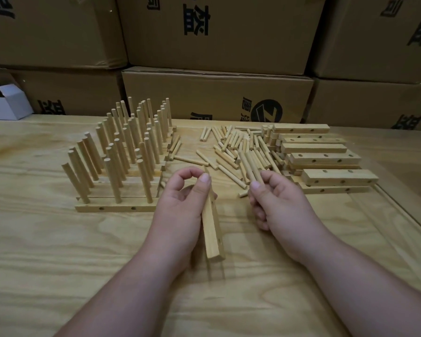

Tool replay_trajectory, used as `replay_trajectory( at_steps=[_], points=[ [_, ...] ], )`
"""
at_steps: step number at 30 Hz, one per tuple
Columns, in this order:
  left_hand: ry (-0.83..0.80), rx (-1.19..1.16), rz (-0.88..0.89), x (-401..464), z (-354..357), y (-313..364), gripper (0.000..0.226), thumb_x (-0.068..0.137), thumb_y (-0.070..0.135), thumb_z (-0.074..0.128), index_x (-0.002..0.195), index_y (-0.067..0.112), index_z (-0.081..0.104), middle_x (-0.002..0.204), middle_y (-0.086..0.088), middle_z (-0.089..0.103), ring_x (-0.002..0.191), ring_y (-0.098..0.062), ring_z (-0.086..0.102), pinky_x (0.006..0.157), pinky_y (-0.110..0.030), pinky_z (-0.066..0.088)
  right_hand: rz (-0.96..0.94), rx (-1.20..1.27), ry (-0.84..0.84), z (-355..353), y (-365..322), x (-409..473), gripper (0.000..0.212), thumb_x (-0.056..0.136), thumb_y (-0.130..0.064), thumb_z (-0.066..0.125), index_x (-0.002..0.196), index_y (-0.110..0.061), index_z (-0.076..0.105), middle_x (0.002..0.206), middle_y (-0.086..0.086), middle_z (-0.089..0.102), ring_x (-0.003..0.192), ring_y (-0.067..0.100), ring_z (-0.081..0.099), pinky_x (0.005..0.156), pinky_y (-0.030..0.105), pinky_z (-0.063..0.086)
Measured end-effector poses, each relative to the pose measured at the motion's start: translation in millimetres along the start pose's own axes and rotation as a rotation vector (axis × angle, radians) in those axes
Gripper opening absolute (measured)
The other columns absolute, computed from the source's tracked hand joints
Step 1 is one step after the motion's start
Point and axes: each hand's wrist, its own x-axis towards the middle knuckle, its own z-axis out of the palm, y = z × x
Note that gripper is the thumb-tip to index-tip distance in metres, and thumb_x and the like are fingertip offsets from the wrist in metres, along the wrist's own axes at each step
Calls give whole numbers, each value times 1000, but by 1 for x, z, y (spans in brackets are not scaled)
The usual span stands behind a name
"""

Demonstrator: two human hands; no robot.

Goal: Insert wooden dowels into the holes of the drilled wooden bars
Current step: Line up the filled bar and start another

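Observation:
My left hand (184, 207) grips a drilled wooden bar (212, 233) lengthwise, its near end pointing toward me and small holes showing on its right side. My right hand (277, 203) holds a few wooden dowels (252, 166) bunched between thumb and fingers, their tips pointing away. A loose pile of dowels (233, 147) lies on the table just beyond both hands. Empty drilled bars (323, 154) are stacked at the right. Finished bars with upright dowels (122, 152) stand in rows at the left.
The work surface is a light wooden table (83, 251) with a groove running along its right side. Stacked cardboard boxes (216, 93) wall off the far edge. A small white box (9, 103) sits at the far left.

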Motion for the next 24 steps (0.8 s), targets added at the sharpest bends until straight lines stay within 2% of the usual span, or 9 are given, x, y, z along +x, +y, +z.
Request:
replay_trajectory(
  at_steps=[2,4,7,11,13,15,18,21,24],
  points=[
    [-4,-6,-41,1,-2,0,29,104,20,50,95,34,75,82,-7,73,62,-14,61,48,-24,48,-28,-30,-2,0,-1,-1,13,105,-21,52,115,-20,60,72,-5,63,52,8,47,44,21,38],
    [-30,-71,-78,3,-4,-1,48,98,4,38,100,30,78,87,-13,75,64,-18,60,47,-25,45,-43,-34,5,0,-1,-2,16,106,-24,50,106,-16,63,73,-3,64,52,10,46,43,23,37],
    [-86,-73,-85,4,-5,-2,53,92,-5,42,109,31,77,95,-12,78,64,-16,61,48,-22,46,-35,-2,19,1,0,-2,18,106,-26,49,101,-17,64,69,-3,62,49,11,44,41,24,35],
    [-131,24,3,3,-4,-7,21,85,25,70,105,28,73,88,-2,75,60,-11,58,48,-20,43,-33,-2,27,2,0,-2,18,105,-27,50,99,-16,63,65,-4,59,47,10,43,40,23,35],
    [-90,37,-9,3,-4,-7,33,81,53,71,99,26,75,75,1,67,56,-12,55,47,-22,41,-30,-6,28,2,0,-2,18,105,-27,50,99,-16,63,64,-5,58,45,9,43,39,23,35],
    [-83,69,-38,3,-4,-7,50,75,66,66,92,20,75,70,-3,62,56,-13,55,49,-26,42,-24,-15,30,3,-1,-3,19,105,-27,49,100,-15,63,63,-6,57,45,8,43,39,23,35],
    [-99,28,-67,3,-3,-8,26,78,40,67,93,21,77,75,-3,68,67,-15,64,56,-30,49,-33,-19,32,3,-2,-4,18,105,-27,50,100,-15,63,62,-6,56,44,8,42,39,23,35],
    [-126,19,-83,4,-2,-8,43,73,23,59,115,27,65,69,-3,66,57,-15,60,49,-31,47,-37,-23,35,4,-2,-4,18,105,-26,50,101,-14,63,63,-5,57,45,8,43,39,22,36],
    [-94,-4,-76,2,-1,-3,51,70,24,54,121,29,56,67,-6,57,54,-18,52,47,-31,41,-48,-15,25,3,-2,-4,16,105,-24,51,101,-16,64,67,-5,60,48,9,45,40,23,37]
  ],
)
